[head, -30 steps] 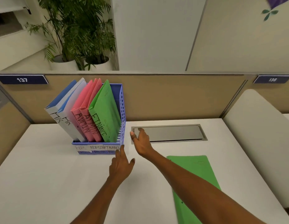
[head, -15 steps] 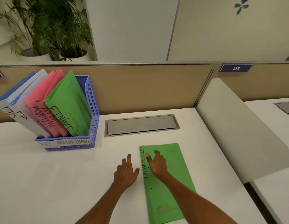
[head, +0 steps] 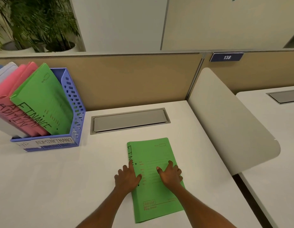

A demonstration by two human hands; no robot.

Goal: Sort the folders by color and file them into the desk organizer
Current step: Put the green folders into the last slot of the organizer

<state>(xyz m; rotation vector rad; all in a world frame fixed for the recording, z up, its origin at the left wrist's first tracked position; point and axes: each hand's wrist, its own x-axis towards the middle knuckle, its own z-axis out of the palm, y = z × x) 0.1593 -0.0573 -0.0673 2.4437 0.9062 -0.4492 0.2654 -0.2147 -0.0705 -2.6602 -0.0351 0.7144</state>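
- head view: i saw a green folder (head: 157, 175) lying flat on the white desk (head: 60, 178), right of the blue organizer (head: 73, 112).
- my left hand (head: 127, 177) lay spread on the folder's left edge, and my right hand (head: 171, 174) lay flat on its cover, neither gripping.
- the organizer held blue, pink and green folders (head: 42, 102) leaning left.

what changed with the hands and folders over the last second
Both hands pulled back from the blue organizer toward the person. The left hand now lies on the spine edge of the loose green folder, and the right hand presses flat on its cover. The folder lies flat on the desk, not lifted. The filed blue, pink and green folders stayed put.
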